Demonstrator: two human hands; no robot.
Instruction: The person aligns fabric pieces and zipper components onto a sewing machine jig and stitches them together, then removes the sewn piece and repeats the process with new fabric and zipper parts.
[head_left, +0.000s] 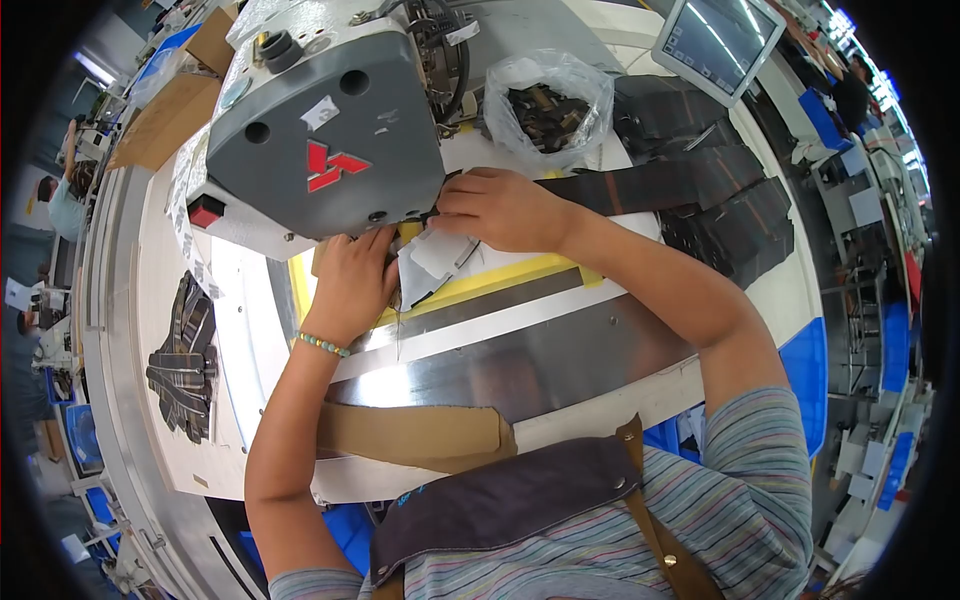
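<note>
Head view: You hold both hands at the front edge of a grey machine head, a whitish piece lying between them. Your right hand curls its fingers inward; your left hand keeps its fingers close together. Whether either grips anything cannot be told. A clear plastic bag and dark striped strips lie beyond your right forearm.

Cardboard box, blue bin.
</note>
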